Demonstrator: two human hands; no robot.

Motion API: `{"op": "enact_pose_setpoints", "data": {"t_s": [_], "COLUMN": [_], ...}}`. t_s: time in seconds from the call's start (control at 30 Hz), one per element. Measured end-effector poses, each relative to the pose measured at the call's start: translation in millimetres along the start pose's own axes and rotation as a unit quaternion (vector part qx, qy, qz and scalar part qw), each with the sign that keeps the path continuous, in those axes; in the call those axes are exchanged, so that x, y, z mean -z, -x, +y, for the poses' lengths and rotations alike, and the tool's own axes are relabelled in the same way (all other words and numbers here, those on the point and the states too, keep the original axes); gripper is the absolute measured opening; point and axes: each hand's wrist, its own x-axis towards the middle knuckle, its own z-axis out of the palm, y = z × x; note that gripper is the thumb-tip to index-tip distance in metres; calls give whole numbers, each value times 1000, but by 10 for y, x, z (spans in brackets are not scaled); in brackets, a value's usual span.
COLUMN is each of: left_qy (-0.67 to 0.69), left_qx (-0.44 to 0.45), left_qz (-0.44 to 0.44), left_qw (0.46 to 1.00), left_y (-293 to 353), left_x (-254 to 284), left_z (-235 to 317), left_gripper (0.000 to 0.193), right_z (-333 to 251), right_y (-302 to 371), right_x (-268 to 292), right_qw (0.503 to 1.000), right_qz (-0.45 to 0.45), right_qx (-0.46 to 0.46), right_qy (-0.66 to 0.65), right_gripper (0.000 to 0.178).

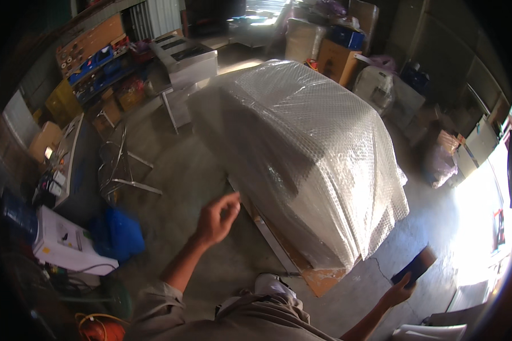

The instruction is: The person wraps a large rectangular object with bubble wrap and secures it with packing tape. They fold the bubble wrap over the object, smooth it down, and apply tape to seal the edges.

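A large bulky load [324,153] under clear bubble wrap takes up the middle of the view. It rests on a flat brown base [318,282], whose corner shows at the near end. My left hand [216,220] is raised beside the load's near left side, apart from the wrap. Its fingers are half curled and the thumb stands off from them, with nothing visible between. Out to the right, my right hand [398,292] grips a dark rectangular block [416,266] with a brown end. The block is slightly blurred, and its exact kind cannot be told.
Metal trestle legs [133,182] stand on the left, near a workbench [71,162]. A white appliance [68,241] and blue plastic [119,233] lie nearer. Behind are a steel cabinet [190,62] and cardboard boxes [337,59]. Wrapped goods [441,159] line the right, beside bright daylight.
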Motion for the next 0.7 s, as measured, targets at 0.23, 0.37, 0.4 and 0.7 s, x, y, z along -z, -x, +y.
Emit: {"op": "enact_pose_setpoints", "data": {"t_s": [0.23,0.37,0.4,0.7], "left_qy": [-223,-349,-368,-290], "left_qx": [-277,-314,-327,-386], "left_qz": [46,18,8,-258], "left_qw": [934,883,870,837], "left_y": [-1753,-2881,-3170,-4718], "left_x": [823,1211,1270,1678], "left_z": [-63,-275,-360,-1159], "left_gripper": [49,62,63,63], "right_z": [-1903,-2690,-2855,-4440], "right_y": [60,201,208,462], "right_x": [-951,-1512,-1649,-2578], "right_qw": [976,965,958,936], "right_qz": [-109,-116,-114,-184], "right_qx": [133,221,252,300], "right_qy": [-137,-83,-78,4], "right_gripper": [34,33,37,40]}}
